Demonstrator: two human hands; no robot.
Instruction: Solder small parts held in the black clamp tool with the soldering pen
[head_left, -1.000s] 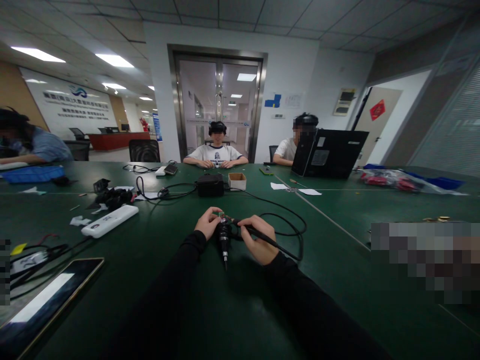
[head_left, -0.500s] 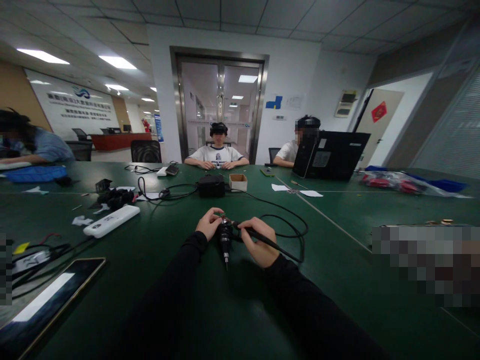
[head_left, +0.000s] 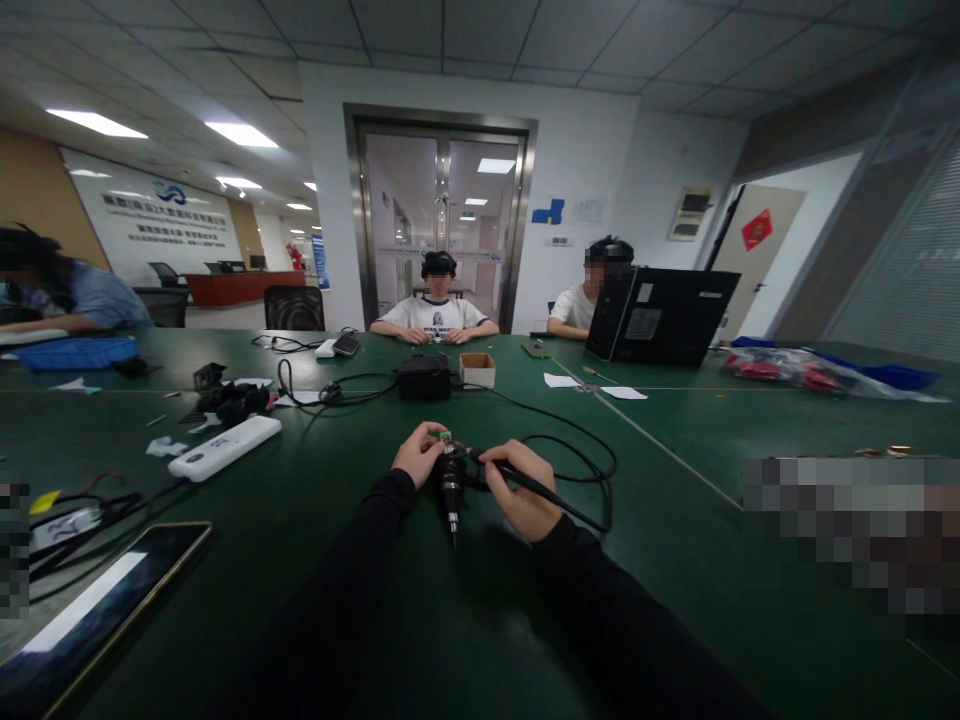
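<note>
In front of me lies a black tool (head_left: pixel 451 487), its pointed metal tip toward me. My left hand (head_left: pixel 416 458) is closed at its far end, where a small greenish part (head_left: pixel 445 437) shows at the fingertips. Exactly how the fingers grip that end is too small to make out. My right hand (head_left: pixel 523 490) holds a black soldering iron (head_left: pixel 529 483) like a pen. Its front end points left, close to the far end of the black tool. A black cable (head_left: pixel 609 500) runs from the handle and loops on the table.
Beyond my hands stand a black box (head_left: pixel 422 377) and a small open carton (head_left: pixel 478 371). Leftward lie a white power strip (head_left: pixel 225 448), a phone (head_left: pixel 112 610) and cables. Paper scraps (head_left: pixel 622 393) and a black computer case (head_left: pixel 664 315) are farther right. Several people sit around the table.
The view has tilted up slightly, so everything sits a little lower. Both hands keep nearly the same place and grip; the greenish part now shows more clearly at my left fingertips.
</note>
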